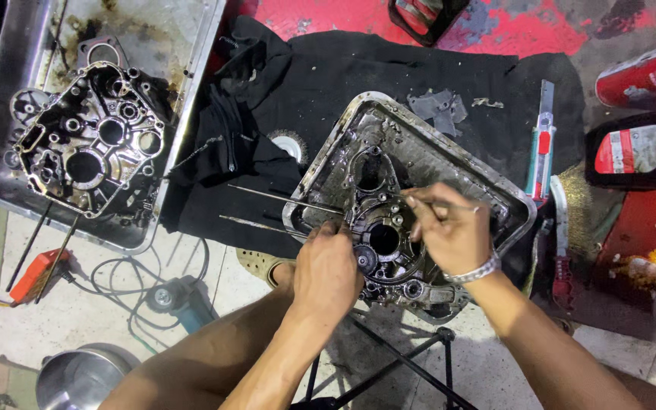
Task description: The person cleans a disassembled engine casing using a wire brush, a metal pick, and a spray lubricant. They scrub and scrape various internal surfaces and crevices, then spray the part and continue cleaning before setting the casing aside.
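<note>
Your left hand (326,267) is curled shut against the near edge of the greasy engine case (381,243) sitting in the metal tray (449,144), while your right hand (449,228) pinches a thin metal rod (449,203) just over the case's top. Honestly that oily rod could slip out of your fingers (417,206) and drop into the case's open bore right underneath them.

Second engine case (89,144) in a steel tray (184,114) upper left, black cloth (328,76) spread on the floor, utility knife (542,140) at right, red spray can (647,76), black oil bottle (639,152), angle grinder (180,300), steel bowl (77,376), orange tool (36,275).
</note>
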